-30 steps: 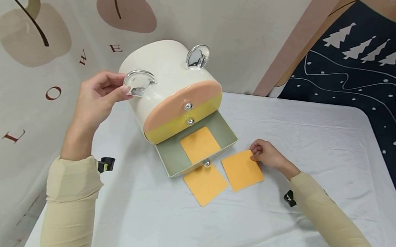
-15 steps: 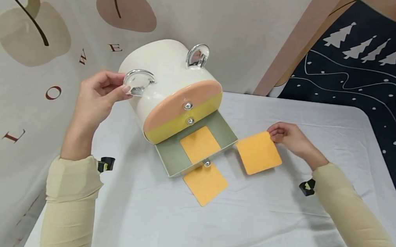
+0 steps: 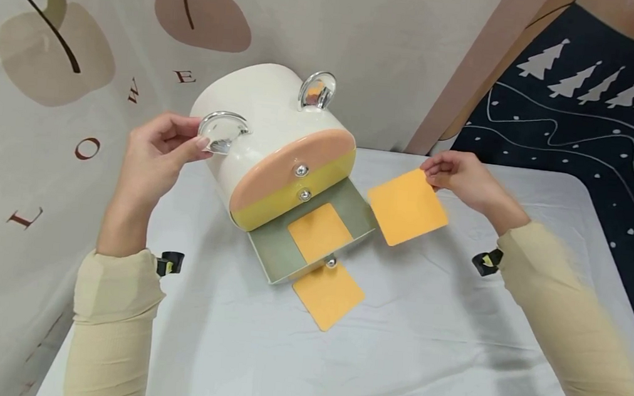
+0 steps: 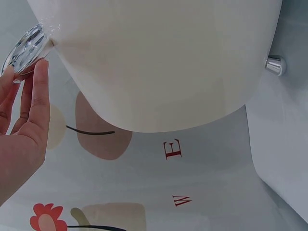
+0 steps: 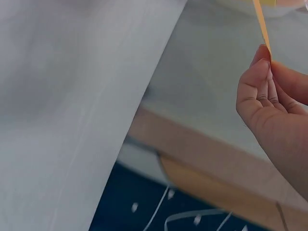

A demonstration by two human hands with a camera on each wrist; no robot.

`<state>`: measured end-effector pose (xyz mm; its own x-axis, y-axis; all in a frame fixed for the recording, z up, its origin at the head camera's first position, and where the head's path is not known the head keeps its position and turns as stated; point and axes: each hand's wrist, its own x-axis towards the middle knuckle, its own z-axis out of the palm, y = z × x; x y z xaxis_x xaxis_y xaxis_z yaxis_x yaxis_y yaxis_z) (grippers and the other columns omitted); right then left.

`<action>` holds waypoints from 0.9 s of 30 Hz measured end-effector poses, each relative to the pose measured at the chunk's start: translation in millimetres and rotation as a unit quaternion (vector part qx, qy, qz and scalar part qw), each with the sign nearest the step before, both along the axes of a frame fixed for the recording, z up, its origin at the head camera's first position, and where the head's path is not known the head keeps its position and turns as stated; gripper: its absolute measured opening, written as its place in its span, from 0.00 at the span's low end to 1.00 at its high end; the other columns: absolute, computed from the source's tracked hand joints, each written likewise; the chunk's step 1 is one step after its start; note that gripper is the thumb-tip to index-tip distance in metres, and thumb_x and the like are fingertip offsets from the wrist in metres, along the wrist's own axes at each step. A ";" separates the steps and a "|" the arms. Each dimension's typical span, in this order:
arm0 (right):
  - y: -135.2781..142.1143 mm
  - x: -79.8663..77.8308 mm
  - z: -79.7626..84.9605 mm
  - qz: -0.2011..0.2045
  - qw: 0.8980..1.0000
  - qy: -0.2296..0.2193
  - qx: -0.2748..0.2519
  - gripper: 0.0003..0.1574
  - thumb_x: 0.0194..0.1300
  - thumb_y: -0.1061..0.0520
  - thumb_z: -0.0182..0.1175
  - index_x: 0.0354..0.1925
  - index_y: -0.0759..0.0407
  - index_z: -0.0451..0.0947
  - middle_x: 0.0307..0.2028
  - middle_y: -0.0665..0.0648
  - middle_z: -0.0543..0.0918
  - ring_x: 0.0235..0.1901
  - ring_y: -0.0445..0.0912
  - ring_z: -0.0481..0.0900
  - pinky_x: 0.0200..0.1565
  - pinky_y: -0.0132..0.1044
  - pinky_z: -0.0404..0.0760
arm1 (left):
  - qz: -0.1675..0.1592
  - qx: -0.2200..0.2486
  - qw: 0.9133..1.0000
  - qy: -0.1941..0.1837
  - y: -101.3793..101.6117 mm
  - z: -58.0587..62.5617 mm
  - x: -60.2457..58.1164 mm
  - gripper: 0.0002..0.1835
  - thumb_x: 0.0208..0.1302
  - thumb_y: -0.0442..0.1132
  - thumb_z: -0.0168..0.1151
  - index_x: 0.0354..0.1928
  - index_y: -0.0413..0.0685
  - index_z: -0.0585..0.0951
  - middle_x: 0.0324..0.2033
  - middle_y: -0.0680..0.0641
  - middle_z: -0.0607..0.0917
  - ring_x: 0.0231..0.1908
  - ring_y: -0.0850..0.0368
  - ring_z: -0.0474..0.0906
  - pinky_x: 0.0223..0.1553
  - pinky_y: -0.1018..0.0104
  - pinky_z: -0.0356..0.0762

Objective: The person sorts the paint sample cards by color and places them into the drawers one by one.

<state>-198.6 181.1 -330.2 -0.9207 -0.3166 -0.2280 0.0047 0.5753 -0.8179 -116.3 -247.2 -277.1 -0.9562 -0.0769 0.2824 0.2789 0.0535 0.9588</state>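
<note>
A white rounded drawer box [image 3: 257, 105] bears two shiny silver ear-shaped pieces on top. My left hand [image 3: 154, 152] pinches the left silver ear [image 3: 222, 133] between thumb and fingers, as the left wrist view also shows. The green bottom drawer [image 3: 277, 260] is pulled out, with an orange square card [image 3: 319, 233] lying in it. Another orange card rises in my right hand [image 3: 460, 176], which pinches one corner of this held card [image 3: 408, 207] beside the drawer's right corner. In the right wrist view the card's thin edge [image 5: 262, 24] shows at the fingertips.
A further orange card [image 3: 328, 296] lies on the white cloth, partly under the drawer's front. The peach front [image 3: 274, 169] and yellow front [image 3: 265, 209] are closed, each with a silver knob. A printed curtain [image 3: 386, 59] hangs behind the box.
My right hand has lifted the orange card off the cloth, first to the right and then farther back, beside the drawer. My left hand has stayed on the silver ear.
</note>
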 end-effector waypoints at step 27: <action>-97.9 5.5 -44.9 0.043 0.997 0.000 -0.066 0.11 0.63 0.67 0.55 0.43 0.72 0.73 0.34 0.64 0.78 0.31 0.50 0.77 0.36 0.38 0.83 | -0.008 0.013 1.000 0.003 -0.1 0.0 0.1 0.11 0.53 0.20 0.60 0.38 0.37 0.81 0.32 0.44 0.80 0.28 0.58 0.79 0.33 0.70 0.83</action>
<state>-193.1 83.2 -375.1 -0.8893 -0.4211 -0.1782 -0.0404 0.4604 -0.8868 -116.2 -247.3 -277.1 -0.9558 -0.0692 0.2858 0.2848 0.0241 0.9583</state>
